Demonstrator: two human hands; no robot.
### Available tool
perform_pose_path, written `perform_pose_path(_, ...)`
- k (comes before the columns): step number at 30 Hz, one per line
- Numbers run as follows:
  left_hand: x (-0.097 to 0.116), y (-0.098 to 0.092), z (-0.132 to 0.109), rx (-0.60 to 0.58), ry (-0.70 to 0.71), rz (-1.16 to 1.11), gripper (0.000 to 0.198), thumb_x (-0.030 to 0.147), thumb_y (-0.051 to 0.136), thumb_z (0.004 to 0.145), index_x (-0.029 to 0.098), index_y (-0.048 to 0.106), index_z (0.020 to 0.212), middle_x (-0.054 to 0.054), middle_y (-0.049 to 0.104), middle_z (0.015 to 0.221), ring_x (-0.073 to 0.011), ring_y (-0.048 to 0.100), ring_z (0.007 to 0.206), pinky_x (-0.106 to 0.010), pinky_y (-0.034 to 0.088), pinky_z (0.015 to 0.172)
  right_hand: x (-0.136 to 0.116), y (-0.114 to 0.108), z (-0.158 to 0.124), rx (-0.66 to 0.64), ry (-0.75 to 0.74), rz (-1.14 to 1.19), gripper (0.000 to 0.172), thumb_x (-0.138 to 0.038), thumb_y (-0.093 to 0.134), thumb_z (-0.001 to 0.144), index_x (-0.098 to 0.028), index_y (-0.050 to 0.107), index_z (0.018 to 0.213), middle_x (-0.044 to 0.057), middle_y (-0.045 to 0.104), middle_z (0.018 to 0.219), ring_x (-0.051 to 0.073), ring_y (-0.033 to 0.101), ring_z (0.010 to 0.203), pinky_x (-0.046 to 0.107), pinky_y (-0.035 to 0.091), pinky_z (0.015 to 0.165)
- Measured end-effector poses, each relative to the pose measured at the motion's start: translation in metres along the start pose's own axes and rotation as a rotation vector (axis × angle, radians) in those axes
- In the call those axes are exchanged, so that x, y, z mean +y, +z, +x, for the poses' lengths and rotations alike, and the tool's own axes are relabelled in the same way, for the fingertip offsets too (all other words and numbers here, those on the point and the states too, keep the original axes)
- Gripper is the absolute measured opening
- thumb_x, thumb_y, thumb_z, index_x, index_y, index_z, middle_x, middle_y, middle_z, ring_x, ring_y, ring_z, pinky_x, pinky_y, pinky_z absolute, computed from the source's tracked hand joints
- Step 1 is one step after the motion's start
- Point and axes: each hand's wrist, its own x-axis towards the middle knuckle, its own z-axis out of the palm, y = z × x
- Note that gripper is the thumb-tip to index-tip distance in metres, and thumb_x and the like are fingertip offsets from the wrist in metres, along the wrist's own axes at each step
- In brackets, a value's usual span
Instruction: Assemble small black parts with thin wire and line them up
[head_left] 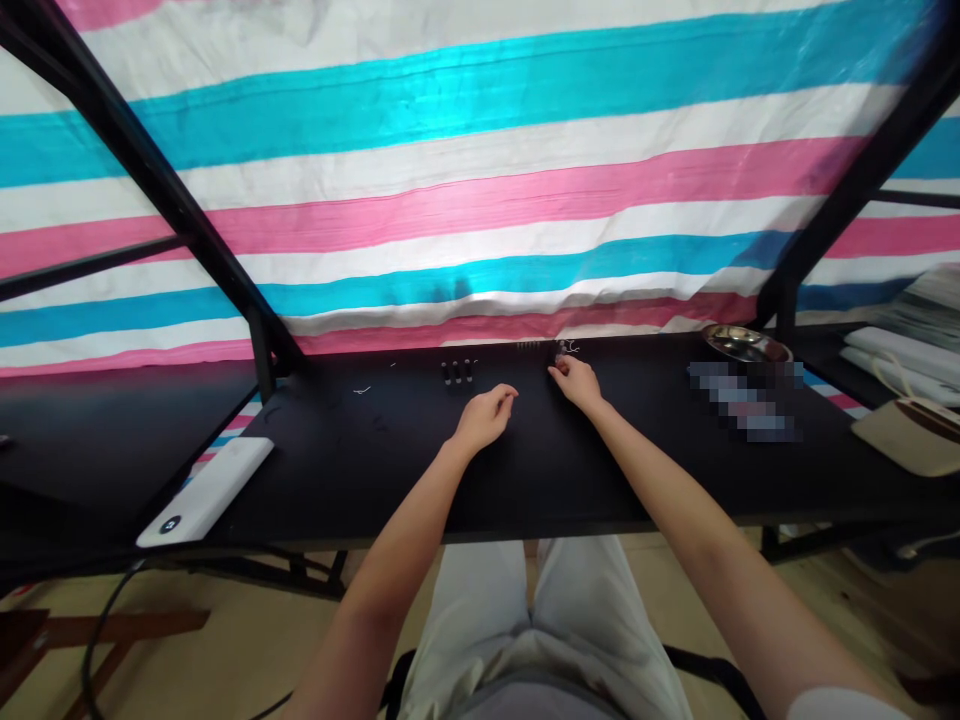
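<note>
Head: right hand at small bits by far edge of black table, fingertips bunched; can't make out any pinched piece. Left hand loosely curled, near three dark pieces but apart from them; likewise can't make out any hold. Bits probably light, stiff, easily scattered. Best to take by the sides, thumb against fingertip, pressing gently.

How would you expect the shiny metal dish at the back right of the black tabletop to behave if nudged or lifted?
The dish would probably stay stiff, since it looks like polished metal. Its smooth, shiny surface may be slippery to grip. Being wide and shallow, it seems likelier to slide than tip.
</note>
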Motion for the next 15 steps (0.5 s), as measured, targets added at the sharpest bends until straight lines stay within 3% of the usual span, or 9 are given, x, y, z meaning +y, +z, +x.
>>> perform_pose_path(15, -0.002, 0.003, 0.0, -0.003, -0.02, -0.001, 0.022, 0.026, 0.04, 0.086, 0.021, 0.058, 0.099, 0.002, 0.059, 0.064, -0.0096, 0.052, 0.052, -0.02, 0.039, 0.055, 0.019, -0.007, 0.01, -0.087, 0.029, -0.035, 0.014, -0.019, 0.056, 0.077, -0.016, 0.064, 0.089, 0.007, 0.067, 0.085, 0.017, 0.062, 0.079, 0.026, 0.044, 0.072)
